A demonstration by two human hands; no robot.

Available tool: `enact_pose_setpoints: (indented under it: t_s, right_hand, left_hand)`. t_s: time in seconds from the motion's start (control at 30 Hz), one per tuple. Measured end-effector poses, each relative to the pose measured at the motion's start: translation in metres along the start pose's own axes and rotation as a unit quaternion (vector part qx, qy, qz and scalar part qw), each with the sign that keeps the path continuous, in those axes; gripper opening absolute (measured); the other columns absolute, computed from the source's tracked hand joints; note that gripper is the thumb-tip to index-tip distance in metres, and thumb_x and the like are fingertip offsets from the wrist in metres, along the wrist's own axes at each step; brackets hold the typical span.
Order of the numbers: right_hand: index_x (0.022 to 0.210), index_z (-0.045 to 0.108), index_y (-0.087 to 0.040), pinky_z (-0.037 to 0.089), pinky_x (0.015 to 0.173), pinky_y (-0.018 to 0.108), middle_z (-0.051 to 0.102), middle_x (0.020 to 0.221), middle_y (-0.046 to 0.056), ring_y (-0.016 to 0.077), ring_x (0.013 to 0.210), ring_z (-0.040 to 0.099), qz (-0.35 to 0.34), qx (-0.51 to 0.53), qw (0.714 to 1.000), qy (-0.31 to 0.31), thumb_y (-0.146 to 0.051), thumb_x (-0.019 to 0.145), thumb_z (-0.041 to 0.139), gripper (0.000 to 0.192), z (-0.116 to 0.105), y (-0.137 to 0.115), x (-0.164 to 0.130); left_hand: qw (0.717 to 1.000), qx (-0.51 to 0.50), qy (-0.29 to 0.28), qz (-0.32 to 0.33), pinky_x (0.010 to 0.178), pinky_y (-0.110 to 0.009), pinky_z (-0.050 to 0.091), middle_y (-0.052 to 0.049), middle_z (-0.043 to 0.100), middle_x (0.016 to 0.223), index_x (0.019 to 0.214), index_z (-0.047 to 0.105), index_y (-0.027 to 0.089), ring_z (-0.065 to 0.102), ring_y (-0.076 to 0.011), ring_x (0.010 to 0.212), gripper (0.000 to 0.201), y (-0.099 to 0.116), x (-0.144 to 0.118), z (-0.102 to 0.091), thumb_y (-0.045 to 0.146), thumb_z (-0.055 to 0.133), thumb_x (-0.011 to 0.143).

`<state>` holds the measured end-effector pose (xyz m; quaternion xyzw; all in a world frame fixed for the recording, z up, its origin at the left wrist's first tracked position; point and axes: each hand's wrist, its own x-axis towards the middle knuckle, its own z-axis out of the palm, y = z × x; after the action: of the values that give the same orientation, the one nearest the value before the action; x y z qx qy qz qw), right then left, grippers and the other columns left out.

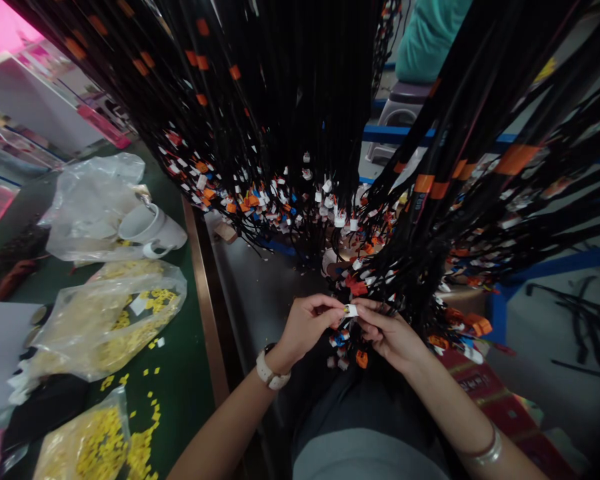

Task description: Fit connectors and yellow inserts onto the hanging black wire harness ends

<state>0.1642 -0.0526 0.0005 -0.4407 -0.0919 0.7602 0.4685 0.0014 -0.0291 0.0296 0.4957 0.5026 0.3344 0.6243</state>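
Observation:
My left hand and my right hand meet in front of me, both pinching a small white connector at the end of a black wire. The wire belongs to a hanging bundle of black cable harnesses with orange tape bands and white, orange and blue plugs. A larger bundle of the same harnesses hangs farther back. A white watch is on my left wrist, a silver bangle on my right.
A green table at left holds clear bags of small yellow parts, loose yellow parts, a white mug and a crumpled plastic bag. A person in teal sits on a stool behind. Black wires lie on the floor at right.

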Motion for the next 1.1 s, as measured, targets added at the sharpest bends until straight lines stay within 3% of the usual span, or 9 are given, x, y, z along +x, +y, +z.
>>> enact_pose_setpoints:
  t_s: [0.4, 0.53, 0.67, 0.8, 1.1]
  right_hand:
    - [0.076, 0.072, -0.014, 0.018, 0.036, 0.012, 0.045, 0.053, -0.005, -0.0004, 0.042, 0.031, 0.0, -0.006, 1.0, -0.001, -0.024, 0.052, 0.084, 0.028, -0.001, 0.001, 0.0]
    - [0.077, 0.073, -0.014, 0.018, 0.036, 0.013, 0.045, 0.053, -0.005, 0.0, 0.042, 0.03, -0.012, -0.019, 1.0, -0.009, -0.024, 0.054, 0.083, 0.027, -0.001, 0.002, -0.002]
    - [0.078, 0.073, -0.013, 0.018, 0.036, 0.014, 0.043, 0.051, -0.005, 0.0008, 0.042, 0.029, -0.014, -0.027, 0.999, -0.018, -0.025, 0.056, 0.082, 0.027, -0.001, 0.002, -0.003]
    - [0.078, 0.072, -0.015, 0.02, 0.036, 0.014, 0.047, 0.054, -0.004, 0.0005, 0.042, 0.029, -0.008, -0.008, 1.0, -0.025, -0.024, 0.056, 0.082, 0.026, -0.002, 0.002, -0.001]
    - [0.079, 0.072, -0.016, 0.018, 0.036, 0.017, 0.049, 0.054, -0.004, 0.0023, 0.043, 0.029, -0.024, -0.036, 0.999, -0.031, -0.026, 0.059, 0.08, 0.024, -0.001, 0.0, -0.002]
  left_hand:
    - [1.0, 0.02, 0.004, 0.022, 0.054, -0.021, 0.043, -0.002, 0.064, 0.063, 0.075, 0.07, 0.014, 0.055, -0.0104, 0.055, 0.014, 0.001, -0.001, 0.0, 0.026, 0.067, 0.071]
    - [1.0, 0.012, 0.008, -0.008, 0.052, -0.019, 0.041, -0.002, 0.064, 0.064, 0.074, 0.067, 0.012, 0.054, -0.0092, 0.054, 0.015, 0.0, -0.001, -0.001, 0.025, 0.071, 0.067]
    - [0.989, -0.106, -0.026, -0.1, 0.053, -0.02, 0.043, -0.001, 0.061, 0.058, 0.074, 0.062, 0.011, 0.054, -0.0085, 0.052, 0.022, -0.002, 0.0, 0.0, 0.029, 0.073, 0.066]
    - [0.95, -0.246, -0.09, -0.169, 0.062, -0.023, 0.05, -0.001, 0.06, 0.064, 0.076, 0.06, 0.01, 0.056, -0.0079, 0.058, 0.025, -0.006, 0.0, -0.001, 0.031, 0.073, 0.068]
    - [0.925, -0.308, -0.121, -0.188, 0.069, -0.026, 0.054, -0.007, 0.067, 0.082, 0.103, 0.059, 0.012, 0.065, -0.0132, 0.07, 0.034, -0.008, -0.001, 0.0, 0.021, 0.07, 0.072]
